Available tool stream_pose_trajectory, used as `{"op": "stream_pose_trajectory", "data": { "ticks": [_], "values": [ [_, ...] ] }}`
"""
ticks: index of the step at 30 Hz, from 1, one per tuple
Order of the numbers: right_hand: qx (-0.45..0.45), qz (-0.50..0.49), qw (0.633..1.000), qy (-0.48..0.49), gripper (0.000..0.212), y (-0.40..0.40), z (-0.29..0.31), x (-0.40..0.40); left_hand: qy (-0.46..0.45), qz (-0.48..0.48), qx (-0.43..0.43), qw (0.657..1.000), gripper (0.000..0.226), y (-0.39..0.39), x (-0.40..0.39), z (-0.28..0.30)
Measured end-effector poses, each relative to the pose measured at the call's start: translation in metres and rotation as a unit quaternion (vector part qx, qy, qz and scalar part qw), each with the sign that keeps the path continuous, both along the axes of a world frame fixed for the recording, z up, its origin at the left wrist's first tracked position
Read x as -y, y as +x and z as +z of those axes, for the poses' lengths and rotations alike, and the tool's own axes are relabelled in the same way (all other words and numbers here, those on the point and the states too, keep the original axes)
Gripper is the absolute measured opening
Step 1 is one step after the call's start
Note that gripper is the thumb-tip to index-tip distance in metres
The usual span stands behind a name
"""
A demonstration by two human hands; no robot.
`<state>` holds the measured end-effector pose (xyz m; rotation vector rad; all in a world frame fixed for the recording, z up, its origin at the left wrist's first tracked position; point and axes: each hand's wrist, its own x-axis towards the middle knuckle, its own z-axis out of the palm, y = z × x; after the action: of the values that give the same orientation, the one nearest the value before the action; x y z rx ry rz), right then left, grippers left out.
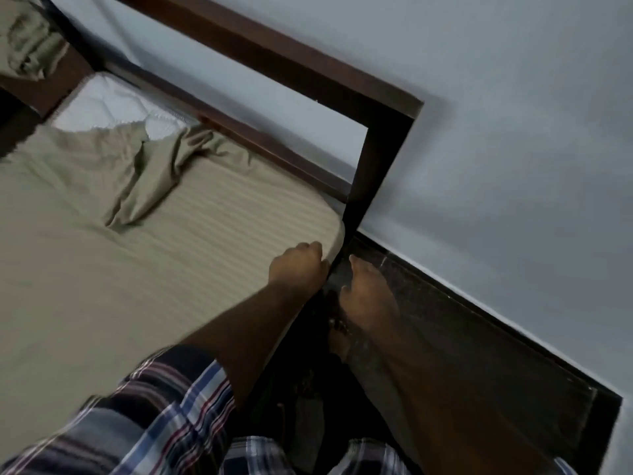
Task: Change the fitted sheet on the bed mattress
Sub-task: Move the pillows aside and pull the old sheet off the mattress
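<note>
Plaid sleeve (164,406) nearest. Left hand (299,265) grip clamped on olive fitted sheet (137,234) at near-right mattress (102,101) corner, prob. seating it. Right hand (363,286) beside; grip unclear. Far corner bare.

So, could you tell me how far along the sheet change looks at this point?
Done: the olive fitted sheet covers most of the mattress. In hand: the left hand grips it at the near corner, right hand beside the bedpost. Left: the far corner is bare and bunched.
</note>
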<state>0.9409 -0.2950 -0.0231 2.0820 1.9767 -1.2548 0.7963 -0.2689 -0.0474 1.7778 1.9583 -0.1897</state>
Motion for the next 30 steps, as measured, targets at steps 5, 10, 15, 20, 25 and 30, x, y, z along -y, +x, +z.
{"op": "stream_pose_trajectory", "data": {
  "ticks": [5, 10, 15, 20, 25, 30],
  "values": [
    [-0.009, 0.014, 0.999, -0.033, 0.056, 0.007, -0.049, -0.065, -0.026, 0.007, -0.018, 0.999, 0.036, 0.018, -0.064, -0.056],
    [-0.006, 0.007, 0.997, -0.080, 0.056, 0.013, -0.087, -0.096, -0.051, 0.012, -0.024, 0.998, 0.049, 0.032, -0.093, -0.106],
    [0.016, 0.022, 0.995, -0.100, 0.059, 0.017, -0.104, -0.110, -0.070, -0.026, -0.067, 0.995, 0.050, 0.036, -0.112, -0.133],
    [0.010, 0.019, 0.995, -0.095, 0.058, 0.013, -0.115, -0.114, -0.043, -0.059, -0.055, 0.996, 0.037, 0.024, -0.114, -0.145],
    [-0.011, 0.022, 0.996, -0.091, 0.072, -0.006, -0.111, -0.112, -0.002, -0.045, 0.032, 0.998, 0.035, -0.005, -0.099, -0.092],
    [-0.076, -0.070, 0.994, -0.019, 0.039, -0.033, -0.103, -0.114, 0.089, -0.012, 0.122, 0.988, 0.029, -0.029, -0.075, -0.022]
  ]
}}
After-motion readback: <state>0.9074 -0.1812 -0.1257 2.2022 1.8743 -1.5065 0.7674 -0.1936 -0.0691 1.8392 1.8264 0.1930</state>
